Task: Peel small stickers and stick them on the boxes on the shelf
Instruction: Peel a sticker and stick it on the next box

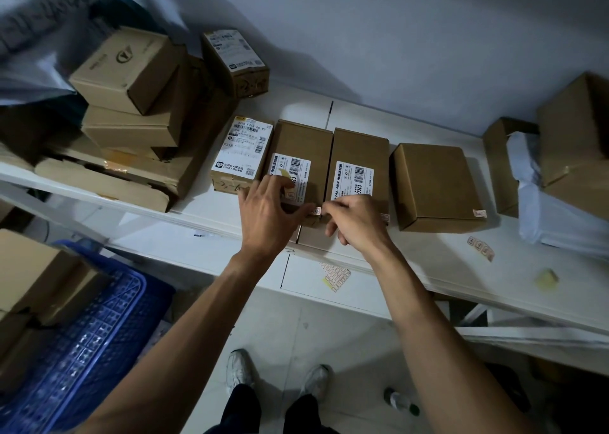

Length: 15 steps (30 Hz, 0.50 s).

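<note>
Sticking step: left hand (pixel 267 214) flat, steadying cardboard box (pixel 298 156) near shelf (pixel 230 216) front edge, right hand (pixel 357 221) pinching small sticker (pixel 315 210) onto its near corner; next, press firmly.

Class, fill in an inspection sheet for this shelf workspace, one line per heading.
Surface: white shelf, partly bare at the front.
Job's things: small sticker at the near corner of the middle box; plain box already bears one; sticker strip; backing sheet.
Clutter: stacked cartons, yellow scrap.
Grippers: left hand flat on the box; right hand pinching at the sticker.
Cables: nothing seen.
Surroundings: blue crate, bottle on the floor.
</note>
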Tool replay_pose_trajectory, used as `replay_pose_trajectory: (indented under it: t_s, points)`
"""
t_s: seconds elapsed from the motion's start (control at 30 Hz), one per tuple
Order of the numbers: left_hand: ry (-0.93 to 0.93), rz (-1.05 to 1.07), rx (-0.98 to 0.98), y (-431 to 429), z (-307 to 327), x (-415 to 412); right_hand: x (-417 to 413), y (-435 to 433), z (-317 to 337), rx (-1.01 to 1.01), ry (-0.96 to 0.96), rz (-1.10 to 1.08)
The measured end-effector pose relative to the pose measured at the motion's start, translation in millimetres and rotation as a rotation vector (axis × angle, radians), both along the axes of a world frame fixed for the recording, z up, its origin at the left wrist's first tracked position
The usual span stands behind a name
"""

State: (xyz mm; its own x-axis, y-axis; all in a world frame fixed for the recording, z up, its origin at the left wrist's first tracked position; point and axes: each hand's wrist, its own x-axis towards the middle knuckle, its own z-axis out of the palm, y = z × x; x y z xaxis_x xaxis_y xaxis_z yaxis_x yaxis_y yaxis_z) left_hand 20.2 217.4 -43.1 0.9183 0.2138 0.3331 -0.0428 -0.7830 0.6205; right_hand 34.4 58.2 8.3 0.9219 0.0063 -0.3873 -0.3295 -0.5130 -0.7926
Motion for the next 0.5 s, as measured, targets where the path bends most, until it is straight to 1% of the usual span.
replay_pose_trajectory:
  t_s: [0.17,0.5]
  points:
    - [0.008,0.0,0.006,0.5,-1.0,0.4,-1.4,-1.6,0.9,-0.022,-0.007,-0.04]
    - [0.022,0.02,0.016,-1.0,0.9,-0.1,-5.5,-5.9,3.9,0.012,-0.048,-0.08]
